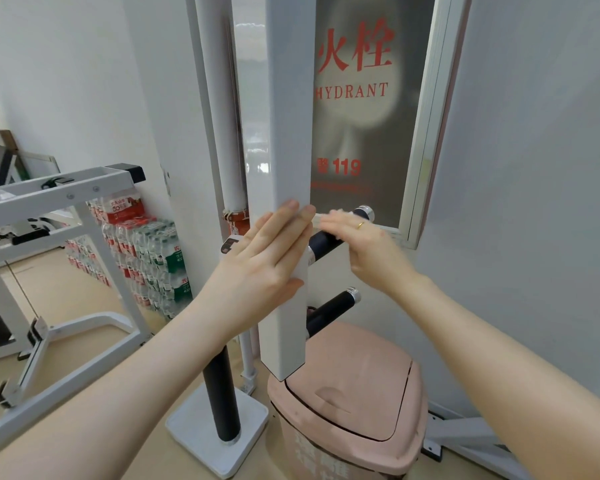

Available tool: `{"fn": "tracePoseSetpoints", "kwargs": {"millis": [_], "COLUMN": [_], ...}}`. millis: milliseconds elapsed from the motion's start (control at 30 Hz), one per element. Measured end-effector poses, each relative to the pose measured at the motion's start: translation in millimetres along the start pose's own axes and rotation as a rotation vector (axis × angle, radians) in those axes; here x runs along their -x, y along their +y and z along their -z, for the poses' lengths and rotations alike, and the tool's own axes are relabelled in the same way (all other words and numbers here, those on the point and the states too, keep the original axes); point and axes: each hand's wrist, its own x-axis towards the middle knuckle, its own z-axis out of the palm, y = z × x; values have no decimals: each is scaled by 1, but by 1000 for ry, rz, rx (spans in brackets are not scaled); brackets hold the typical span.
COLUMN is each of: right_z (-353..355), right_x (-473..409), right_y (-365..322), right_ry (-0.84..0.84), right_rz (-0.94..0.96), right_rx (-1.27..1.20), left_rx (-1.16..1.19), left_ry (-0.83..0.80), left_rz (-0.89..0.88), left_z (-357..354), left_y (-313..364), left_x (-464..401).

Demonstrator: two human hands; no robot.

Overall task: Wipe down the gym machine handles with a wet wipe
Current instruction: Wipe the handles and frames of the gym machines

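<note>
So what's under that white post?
A pink bin with its lid shut stands below the white post; the shut lid hides its contents.

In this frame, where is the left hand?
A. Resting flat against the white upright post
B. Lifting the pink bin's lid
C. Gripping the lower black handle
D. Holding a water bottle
A. The left hand lies open with fingers spread against the white upright post, while the right hand is over the upper black handle; the lower black handle is untouched.
</note>
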Motion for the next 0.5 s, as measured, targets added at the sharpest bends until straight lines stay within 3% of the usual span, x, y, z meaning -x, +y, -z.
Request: {"fn": "tracePoseSetpoints", "kwargs": {"millis": [100,133,300,433,500], "right_z": [6,5,1,3,-6], "right_x": [-5,-5,6,-1,2], "right_y": [9,3,-5,11,-6], "right_ry": [133,152,39,205,274], "right_rz": [-345,-374,-53,-329,-265], "right_rx": [57,54,19,5,-25], "left_rx": [24,31,30,45,49], "left_ry": [14,16,20,16,20], "left_rz": [-3,0,4,9,12], "left_z": [-1,-2,-1,-3,-4], "left_y": [3,3,2,4,4], "left_x": [-2,-3,-1,-3,-2]}}
